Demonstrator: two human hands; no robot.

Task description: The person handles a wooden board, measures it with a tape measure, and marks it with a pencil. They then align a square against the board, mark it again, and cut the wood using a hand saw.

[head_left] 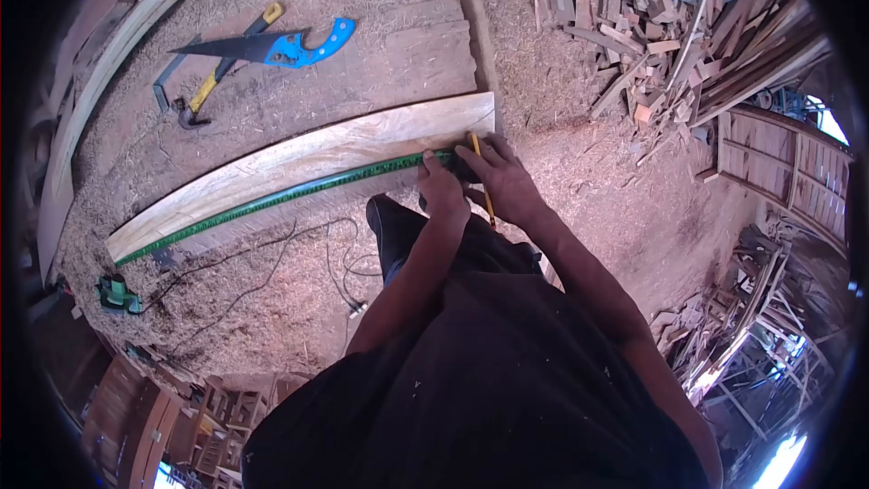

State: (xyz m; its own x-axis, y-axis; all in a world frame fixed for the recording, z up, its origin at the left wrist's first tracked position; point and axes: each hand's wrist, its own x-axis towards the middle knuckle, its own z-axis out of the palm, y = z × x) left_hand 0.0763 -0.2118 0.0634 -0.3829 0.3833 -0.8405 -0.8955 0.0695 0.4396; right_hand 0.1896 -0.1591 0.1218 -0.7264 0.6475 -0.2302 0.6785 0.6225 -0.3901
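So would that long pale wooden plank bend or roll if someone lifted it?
Probably stiff: the long pale wooden plank looks like solid timber. Likely heavy, given its length. Flat-faced, so it shouldn't roll, unlike the yellow pencil.

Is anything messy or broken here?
Nothing looks broken. The heap of wood scraps lies tumbled every way, and a black cord snakes loose over the sawdust beside the plank.
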